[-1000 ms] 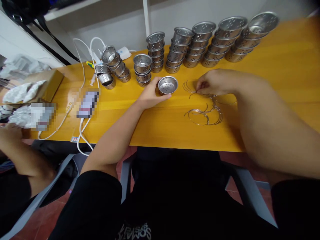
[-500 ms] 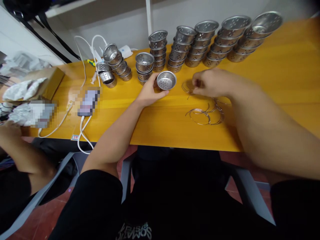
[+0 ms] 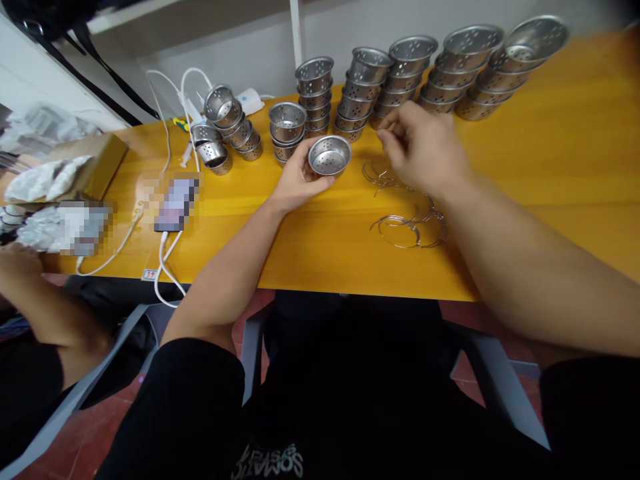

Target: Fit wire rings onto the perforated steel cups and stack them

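My left hand (image 3: 298, 180) grips a small perforated metal cup (image 3: 329, 155), held just above the yellow table (image 3: 310, 233). My right hand (image 3: 425, 148) hovers to the right of the cup with thumb and fingers pinched together, apparently on a thin wire ring that I can barely make out. Below that hand a loose pile of wire rings (image 3: 407, 223) lies on the table. More rings (image 3: 377, 175) lie between the two hands.
Leaning stacks of perforated metal cups (image 3: 425, 73) line the back of the table, with shorter stacks (image 3: 227, 130) at the left. A phone (image 3: 175, 203) and white cables (image 3: 165, 267) lie left. Another person's arm (image 3: 45, 313) is at the far left by crumpled wrapping (image 3: 45, 180).
My right hand lifted from the ring pile and moved up and left toward the cup. My left hand raised the cup slightly off the table.
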`<act>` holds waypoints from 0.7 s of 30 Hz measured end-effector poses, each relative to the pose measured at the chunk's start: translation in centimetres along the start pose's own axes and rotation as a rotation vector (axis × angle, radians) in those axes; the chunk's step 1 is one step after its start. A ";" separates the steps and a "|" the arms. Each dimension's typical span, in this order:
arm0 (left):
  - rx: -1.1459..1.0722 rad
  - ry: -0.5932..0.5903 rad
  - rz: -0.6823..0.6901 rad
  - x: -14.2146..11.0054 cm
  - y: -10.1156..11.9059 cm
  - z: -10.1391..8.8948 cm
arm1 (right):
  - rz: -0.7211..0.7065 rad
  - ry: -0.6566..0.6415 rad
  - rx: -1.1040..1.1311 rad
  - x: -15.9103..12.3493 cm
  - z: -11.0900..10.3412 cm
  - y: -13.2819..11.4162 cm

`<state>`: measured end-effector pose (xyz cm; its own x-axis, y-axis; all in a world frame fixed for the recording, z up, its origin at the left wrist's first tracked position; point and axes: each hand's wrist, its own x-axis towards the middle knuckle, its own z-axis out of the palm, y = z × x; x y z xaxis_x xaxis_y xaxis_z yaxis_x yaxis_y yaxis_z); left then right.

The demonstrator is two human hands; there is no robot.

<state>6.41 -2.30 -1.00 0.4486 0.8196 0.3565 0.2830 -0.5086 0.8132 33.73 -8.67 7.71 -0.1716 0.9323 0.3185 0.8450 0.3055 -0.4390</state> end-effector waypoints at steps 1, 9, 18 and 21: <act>0.003 0.005 0.000 0.0 -0.1 0.0 | -0.003 -0.002 0.036 0.0 0.2 0.0; 0.016 -0.012 0.026 -0.3 -0.2 -0.3 | -0.096 -0.048 0.117 -0.1 0.9 -0.4; -0.069 -0.049 0.008 0.0 -0.4 0.4 | -0.053 -0.108 0.306 -0.3 1.6 -1.2; -0.091 -0.090 -0.011 -0.2 0.6 1.2 | -0.023 -0.082 0.304 0.0 2.6 -1.6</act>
<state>7.48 -3.10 -1.18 0.5216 0.7956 0.3081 0.2119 -0.4707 0.8565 31.06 -8.66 6.27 -0.2401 0.9331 0.2678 0.6523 0.3594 -0.6674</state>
